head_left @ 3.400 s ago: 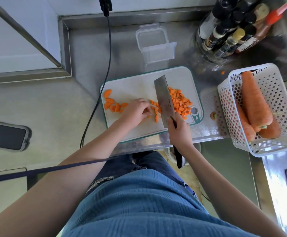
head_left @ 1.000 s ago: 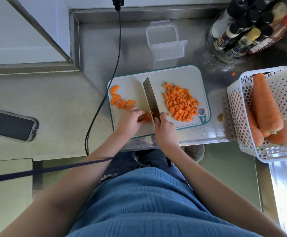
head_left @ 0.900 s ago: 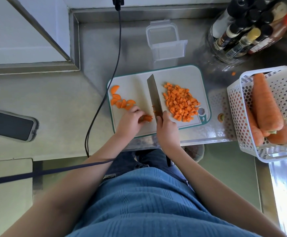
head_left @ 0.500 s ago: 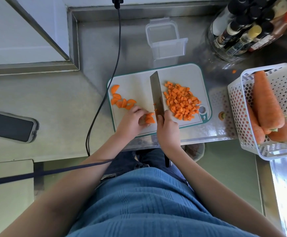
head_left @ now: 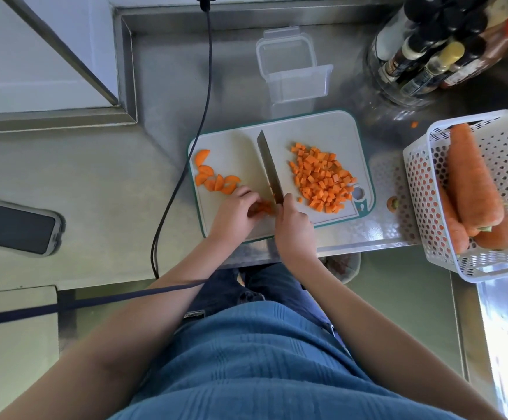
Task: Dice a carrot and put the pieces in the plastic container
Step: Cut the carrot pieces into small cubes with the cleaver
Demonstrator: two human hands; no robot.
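Gripping the knife (head_left: 270, 169) handle, the right hand (head_left: 293, 225) sets the blade against carrot strips (head_left: 261, 207) pinned under the left hand's (head_left: 235, 214) curled fingertips on the cutting board (head_left: 331, 128). Diced pieces (head_left: 322, 177) lie right of the blade; the plastic container (head_left: 292, 71) stands beyond the board.

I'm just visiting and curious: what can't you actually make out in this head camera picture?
- Knife handle: hidden inside the right hand.
- Carrot pieces being cut: mostly covered by the left hand fingers.
- Bottles: tops cut off by the frame edge, labels too blurred to read.
- Plastic container: contents unclear.
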